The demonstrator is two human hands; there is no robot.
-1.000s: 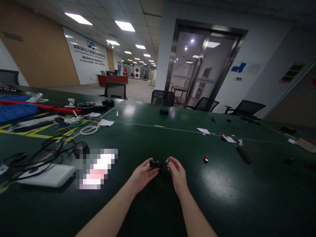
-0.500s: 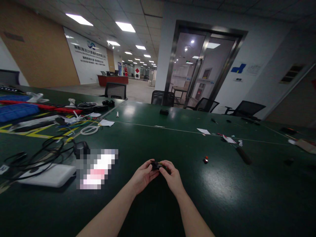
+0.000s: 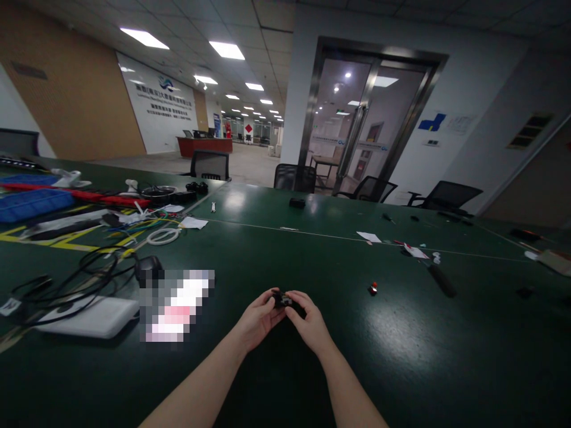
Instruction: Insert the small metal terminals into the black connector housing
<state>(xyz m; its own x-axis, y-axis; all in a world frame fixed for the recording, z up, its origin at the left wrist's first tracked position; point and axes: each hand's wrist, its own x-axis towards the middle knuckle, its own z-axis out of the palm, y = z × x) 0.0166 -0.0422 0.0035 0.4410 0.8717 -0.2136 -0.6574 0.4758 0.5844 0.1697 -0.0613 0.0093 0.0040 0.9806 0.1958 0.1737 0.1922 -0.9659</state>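
Between my two hands is a small black object [image 3: 280, 299], too small and too covered by fingers for me to tell its kind. My left hand [image 3: 259, 321] grips its left side, thumb on the near face and fingers behind. From the right, my right hand [image 3: 308, 321] pinches it with the thumb in front and the fingers curled over the back. Both hands are just above the dark green table [image 3: 285, 380]. Off to the right of them lies a small red and black piece [image 3: 373, 289].
On the left are a white box-like device [image 3: 96, 318], a tangle of black cables, a black mouse-like object [image 3: 149, 270], a blurred-out bright panel [image 3: 187, 300] and a blue tray [image 3: 35, 205]. A dark-handled tool [image 3: 441, 280] and paper [image 3: 416, 252] lie right. Farther off sits a black box [image 3: 297, 203].
My right thumb and fingers have shifted slightly left on the black object, and a bit more of its face shows. My left hand keeps its grip. The view has barely moved.
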